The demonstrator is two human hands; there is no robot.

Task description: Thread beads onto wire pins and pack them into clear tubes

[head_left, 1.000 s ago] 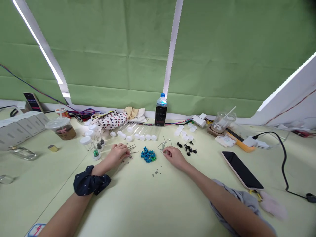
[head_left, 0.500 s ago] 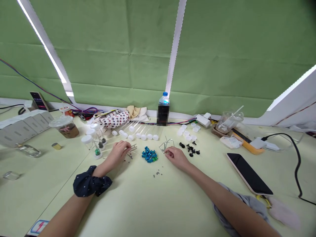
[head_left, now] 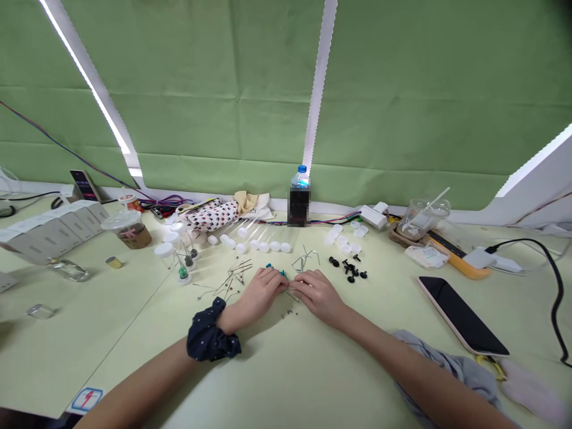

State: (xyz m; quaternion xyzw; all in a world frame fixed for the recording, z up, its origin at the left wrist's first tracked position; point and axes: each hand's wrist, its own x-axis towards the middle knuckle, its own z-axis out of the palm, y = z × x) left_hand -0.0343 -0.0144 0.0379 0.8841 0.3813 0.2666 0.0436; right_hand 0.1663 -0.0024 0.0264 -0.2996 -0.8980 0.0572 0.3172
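My left hand [head_left: 264, 293] and my right hand [head_left: 319, 296] meet fingertip to fingertip, low over the table. Both are closed in a pinch. A thin metal rod [head_left: 292, 296] sticks out below the right fingertips. Whatever the left fingers pinch is hidden. Behind the left hand, a few blue metallic parts [head_left: 282, 273] peek out; the hand covers most of that pile. Loose thin metal pins [head_left: 239, 271] lie left of my left hand. Bent metal wires [head_left: 305, 261] lie just beyond my right hand. Tiny grey bits [head_left: 289, 313] are scattered nearer to me.
Black mushroom-shaped parts [head_left: 350, 271] and white caps [head_left: 343, 241] lie to the right. Clear tubes with white caps [head_left: 264, 246] lie at the back. A phone [head_left: 462, 316] is at far right, a drink cup [head_left: 129, 232] at left, and a water bottle [head_left: 300, 199] stands behind.
My left hand has left the metal pins and moved right, over the blue parts, to meet my right hand. The right hand has drawn slightly nearer and away from the bent wires.
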